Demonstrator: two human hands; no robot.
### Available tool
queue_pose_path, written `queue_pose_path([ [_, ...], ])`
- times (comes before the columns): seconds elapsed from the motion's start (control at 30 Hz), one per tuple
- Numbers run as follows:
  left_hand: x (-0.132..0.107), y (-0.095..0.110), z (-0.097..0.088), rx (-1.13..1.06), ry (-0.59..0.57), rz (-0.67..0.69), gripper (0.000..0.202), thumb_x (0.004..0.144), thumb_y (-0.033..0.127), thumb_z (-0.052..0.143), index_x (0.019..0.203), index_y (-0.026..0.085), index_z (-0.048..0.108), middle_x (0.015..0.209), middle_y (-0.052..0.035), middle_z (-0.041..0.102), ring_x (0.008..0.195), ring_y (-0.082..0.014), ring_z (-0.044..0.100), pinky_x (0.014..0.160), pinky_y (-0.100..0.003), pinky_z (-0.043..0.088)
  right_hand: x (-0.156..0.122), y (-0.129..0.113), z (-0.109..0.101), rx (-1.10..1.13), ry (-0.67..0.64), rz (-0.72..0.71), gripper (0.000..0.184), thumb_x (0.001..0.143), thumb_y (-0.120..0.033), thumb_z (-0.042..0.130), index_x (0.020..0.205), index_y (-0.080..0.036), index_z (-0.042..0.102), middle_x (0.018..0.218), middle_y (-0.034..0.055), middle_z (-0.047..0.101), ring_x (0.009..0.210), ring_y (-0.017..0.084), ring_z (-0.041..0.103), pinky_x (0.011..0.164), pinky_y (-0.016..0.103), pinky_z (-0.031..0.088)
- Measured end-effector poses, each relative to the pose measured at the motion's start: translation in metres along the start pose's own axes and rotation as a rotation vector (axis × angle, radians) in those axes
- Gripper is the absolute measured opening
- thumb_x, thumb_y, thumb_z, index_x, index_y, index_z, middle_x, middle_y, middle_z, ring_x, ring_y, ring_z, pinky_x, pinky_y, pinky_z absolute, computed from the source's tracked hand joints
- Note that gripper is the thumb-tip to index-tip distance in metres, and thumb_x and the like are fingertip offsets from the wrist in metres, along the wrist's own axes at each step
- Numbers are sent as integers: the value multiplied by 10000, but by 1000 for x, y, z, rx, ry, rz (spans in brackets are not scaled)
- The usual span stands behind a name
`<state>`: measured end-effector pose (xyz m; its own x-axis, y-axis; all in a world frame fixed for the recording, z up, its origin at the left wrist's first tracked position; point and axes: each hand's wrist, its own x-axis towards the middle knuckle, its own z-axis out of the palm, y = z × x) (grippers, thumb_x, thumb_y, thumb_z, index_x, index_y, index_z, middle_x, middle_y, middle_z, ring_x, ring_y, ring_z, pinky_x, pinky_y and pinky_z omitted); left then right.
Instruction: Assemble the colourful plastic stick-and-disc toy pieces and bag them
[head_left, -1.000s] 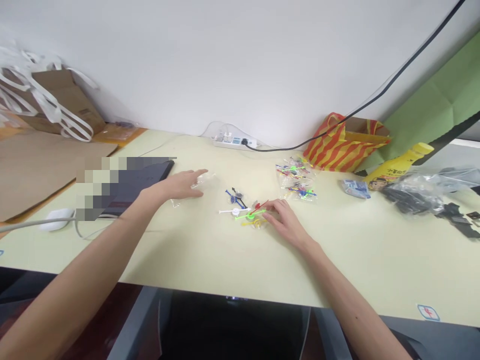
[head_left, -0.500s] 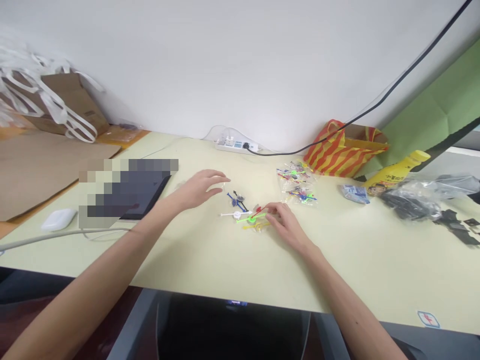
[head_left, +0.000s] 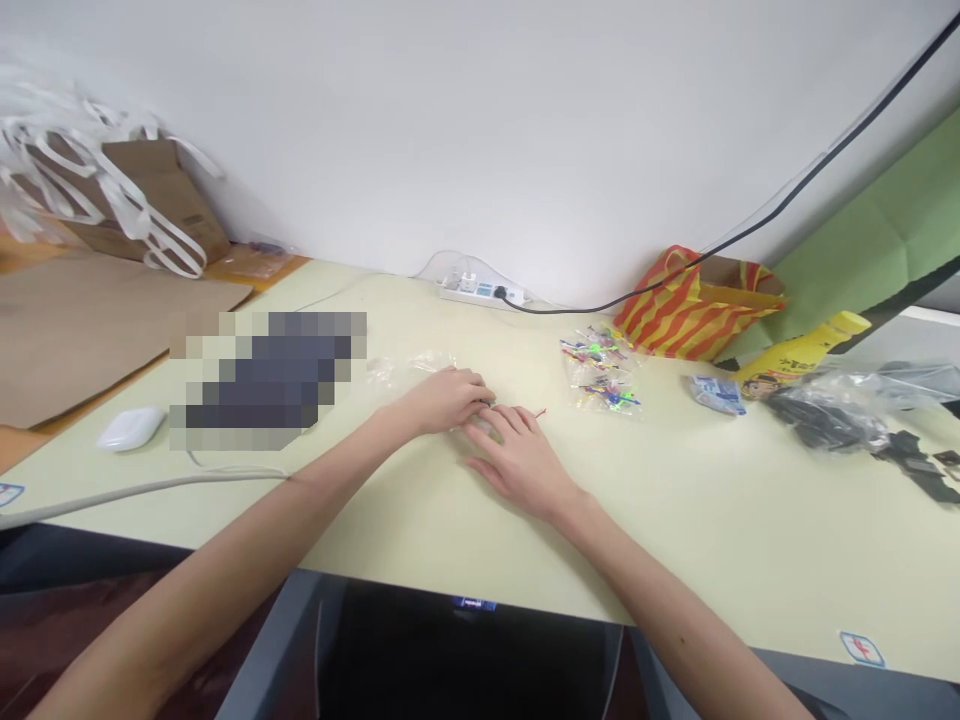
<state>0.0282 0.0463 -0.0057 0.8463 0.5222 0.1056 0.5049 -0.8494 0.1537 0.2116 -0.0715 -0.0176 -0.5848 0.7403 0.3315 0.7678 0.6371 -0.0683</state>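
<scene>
My left hand (head_left: pixel 454 398) and my right hand (head_left: pixel 514 450) meet over a small pile of plastic spinner arrows on the table. Curled fingers of the left hand close around the pile's far left side, where a dark arrow piece (head_left: pixel 485 404) peeks out. The right hand lies over the pile from the right, fingers stretched and thumb apart. Beyond its fingertips sticks a red arrow tip (head_left: pixel 541 412); most of the pile is hidden under the hands. Behind the left hand lies a clear plastic bag (head_left: pixel 409 369).
Clear bags of coloured arrows (head_left: pixel 611 393) lie to the right. A striped bag (head_left: pixel 690 315), a yellow bottle (head_left: pixel 802 355) and wrapped black parts (head_left: pixel 825 415) stand or lie further right. Near the wall is a power strip (head_left: pixel 480 291). Leftward are a white case (head_left: pixel 131 429) and a cable (head_left: pixel 150 490).
Both hands have moved together over the arrows, the left rightward and down, the right leftward. The arrows, spread in plain view before, are now mostly covered. The view has shifted slightly.
</scene>
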Motion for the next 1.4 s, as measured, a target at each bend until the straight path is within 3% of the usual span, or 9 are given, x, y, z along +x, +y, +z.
queue_pose_path([
  [0.13, -9, 8, 12, -51, 59, -80, 281, 999, 177, 483, 1133, 200, 729, 1085, -97, 696, 1023, -223, 662, 873, -320, 496, 9, 2, 12, -2, -11, -13, 201, 1017, -198, 556, 1176, -209, 678, 1257, 145, 666, 1202, 301, 577, 1011, 487, 473],
  [0.23, -13, 16, 17, -48, 87, -117, 259, 1026, 227, 483, 1112, 187, 724, 1023, -95, 668, 966, -229, 663, 831, -327, 501, 0, 12, 13, 28, -5, -24, 211, 1012, -120, 516, 1098, -202, 690, 1160, 129, 690, 1089, 271, 619, 939, 445, 497],
  [0.5, 1, 62, 16, -84, 92, -358, 237, 1018, 278, 511, 979, 178, 723, 1044, -95, 617, 745, -185, 658, 704, -312, 483, -45, 50, -8, 242, -13, -59, 336, 872, -22, 531, 1110, -221, 659, 1171, 97, 690, 1089, 269, 609, 1001, 472, 483],
  [0.67, 16, 83, 20, -137, 98, -418, 200, 991, 226, 507, 992, 177, 701, 950, -85, 625, 739, -200, 661, 680, -303, 478, -51, 58, -23, 361, -14, -11, 308, 802, -70, 590, 1059, -229, 649, 1178, 86, 691, 1122, 278, 610, 1034, 490, 451],
  [0.87, 21, 66, 14, -342, 105, -391, 232, 977, 287, 545, 904, 166, 729, 921, -91, 677, 814, -211, 674, 769, -315, 512, -18, 61, -25, 403, 124, 81, 127, 957, -221, 565, 1010, -238, 679, 1089, 74, 727, 1045, 244, 653, 987, 451, 445],
  [1.03, 20, 50, 12, -380, 170, -329, 244, 951, 243, 541, 813, 147, 717, 838, -82, 671, 727, -195, 663, 720, -321, 536, 13, 65, -12, 360, 232, 114, 154, 1000, -251, 533, 946, -232, 676, 1009, 66, 738, 992, 234, 654, 958, 429, 448],
  [1.1, 17, 44, 16, -420, 230, -297, 215, 940, 225, 545, 848, 147, 722, 884, -83, 681, 735, -184, 676, 724, -316, 560, 14, 63, -7, 306, 258, 133, 158, 1007, -250, 524, 977, -234, 679, 1022, 72, 735, 1015, 243, 642, 970, 436, 440],
  [1.27, 3, 35, 27, -638, 387, -133, 240, 937, 178, 571, 1139, 177, 702, 1217, -85, 688, 822, -128, 721, 824, -282, 621, 2, 49, -3, 108, 274, 208, 240, 1026, -317, 532, 1216, -226, 647, 1176, 119, 702, 1136, 305, 580, 1002, 490, 399],
  [1.4, -7, 37, 28, -576, 557, -37, 186, 967, 186, 591, 1103, 185, 717, 1183, -82, 710, 803, -110, 710, 831, -275, 627, -1, 40, -3, 131, 304, 252, 279, 1040, -353, 522, 1266, -215, 612, 1184, 125, 688, 1113, 304, 594, 983, 484, 428],
])
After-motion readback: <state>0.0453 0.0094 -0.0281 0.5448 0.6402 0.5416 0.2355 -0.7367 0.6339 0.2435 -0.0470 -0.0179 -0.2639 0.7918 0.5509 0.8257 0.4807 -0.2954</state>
